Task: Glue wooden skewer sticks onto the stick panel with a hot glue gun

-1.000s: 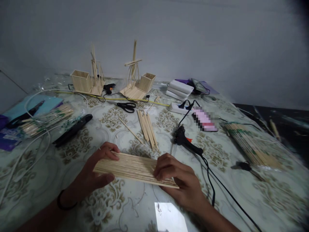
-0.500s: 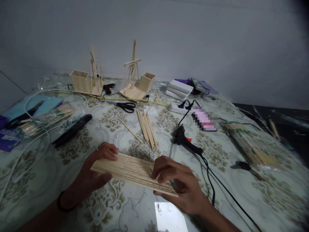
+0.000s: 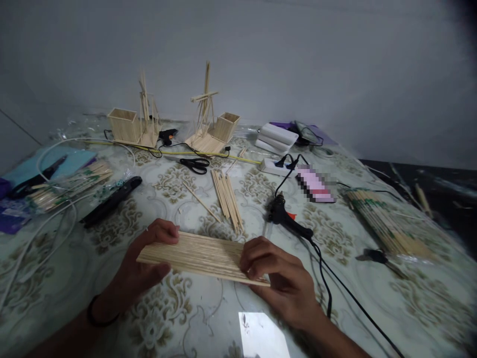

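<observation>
A flat panel of wooden sticks (image 3: 201, 256) laid side by side is held just above the patterned table cover. My left hand (image 3: 143, 263) grips its left end, thumb under and fingers over the top edge. My right hand (image 3: 278, 278) is closed on its right end, fingers curled over the sticks. A loose bunch of sticks (image 3: 227, 199) lies just beyond the panel. A black glue gun (image 3: 288, 221) lies right of it, its cord running past my right wrist.
Two stick models with small boxes (image 3: 136, 124) (image 3: 212, 127) stand at the back. Black scissors (image 3: 196, 164), a white power strip (image 3: 276, 166), a bagged stick bundle (image 3: 387, 226), a black tool (image 3: 112, 199) and white cable (image 3: 48, 233) lie around. The table's edge is at the right.
The stick panel has shifted slightly left and levelled out in both hands. My right fingers have slid along its right end. Nothing else on the table moved.
</observation>
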Available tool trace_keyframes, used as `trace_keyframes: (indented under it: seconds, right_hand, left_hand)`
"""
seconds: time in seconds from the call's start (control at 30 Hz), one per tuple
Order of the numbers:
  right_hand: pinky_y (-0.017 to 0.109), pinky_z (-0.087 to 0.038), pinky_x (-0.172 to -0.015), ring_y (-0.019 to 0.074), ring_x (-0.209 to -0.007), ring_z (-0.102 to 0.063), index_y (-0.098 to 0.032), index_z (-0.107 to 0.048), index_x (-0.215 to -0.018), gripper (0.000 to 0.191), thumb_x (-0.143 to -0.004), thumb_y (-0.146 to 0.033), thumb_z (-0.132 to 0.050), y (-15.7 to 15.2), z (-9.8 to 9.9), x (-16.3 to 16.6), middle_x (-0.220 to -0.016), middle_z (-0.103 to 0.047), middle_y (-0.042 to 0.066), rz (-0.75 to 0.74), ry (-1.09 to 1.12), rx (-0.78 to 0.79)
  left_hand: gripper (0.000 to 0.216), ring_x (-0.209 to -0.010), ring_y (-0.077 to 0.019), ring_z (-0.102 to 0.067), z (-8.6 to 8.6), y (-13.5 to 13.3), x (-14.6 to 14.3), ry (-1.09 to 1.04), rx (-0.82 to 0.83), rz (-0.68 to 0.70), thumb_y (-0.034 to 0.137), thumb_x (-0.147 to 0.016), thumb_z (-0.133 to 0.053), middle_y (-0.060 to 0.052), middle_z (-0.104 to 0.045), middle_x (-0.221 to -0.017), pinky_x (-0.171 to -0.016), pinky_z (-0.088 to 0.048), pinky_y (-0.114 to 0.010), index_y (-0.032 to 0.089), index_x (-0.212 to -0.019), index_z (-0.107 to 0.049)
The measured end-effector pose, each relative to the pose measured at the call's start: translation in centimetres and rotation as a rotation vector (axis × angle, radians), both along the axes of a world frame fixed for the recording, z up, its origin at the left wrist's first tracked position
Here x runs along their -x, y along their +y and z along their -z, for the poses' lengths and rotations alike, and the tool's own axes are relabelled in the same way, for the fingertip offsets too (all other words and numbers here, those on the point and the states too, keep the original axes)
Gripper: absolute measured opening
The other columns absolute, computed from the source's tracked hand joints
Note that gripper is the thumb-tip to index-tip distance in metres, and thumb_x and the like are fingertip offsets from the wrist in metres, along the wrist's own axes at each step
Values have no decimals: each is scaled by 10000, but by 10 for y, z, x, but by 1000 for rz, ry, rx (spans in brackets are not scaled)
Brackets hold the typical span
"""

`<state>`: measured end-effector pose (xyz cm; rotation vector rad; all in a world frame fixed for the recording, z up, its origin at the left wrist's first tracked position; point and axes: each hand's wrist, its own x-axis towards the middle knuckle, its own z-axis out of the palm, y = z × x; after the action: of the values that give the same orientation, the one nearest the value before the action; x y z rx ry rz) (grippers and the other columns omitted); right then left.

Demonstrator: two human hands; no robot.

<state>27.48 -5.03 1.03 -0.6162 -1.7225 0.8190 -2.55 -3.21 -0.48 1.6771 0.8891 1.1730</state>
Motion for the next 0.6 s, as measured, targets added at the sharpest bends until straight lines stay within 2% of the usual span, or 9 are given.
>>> trace_keyframes:
  seconds: [0.33,0.6]
  right_hand:
    - [393,-558,-735,225,-808,-668,-231,-729,-964,147,-1066,-309,-656,3,-2,-3,-849,-706,63,38,-49,-45]
    - [386,-547,-759,220,-850,-661,-234,-715,-1027,86,-1063,-292,-662,2,5,-3,-904,-710,60,19,-49,7]
  left_hand:
    - [263,-1230,-300,-592,-1,-4,0,65,-35,24,501,-991,-703,-49,-622,-1230,-1042,-478,-417,322,-1183,-691]
    - [244,-1211,-289,-588,2,-3,3,29,10,28,490,-1003,-689,-47,-613,-1227,-1033,-469,-400,313,-1170,-694]
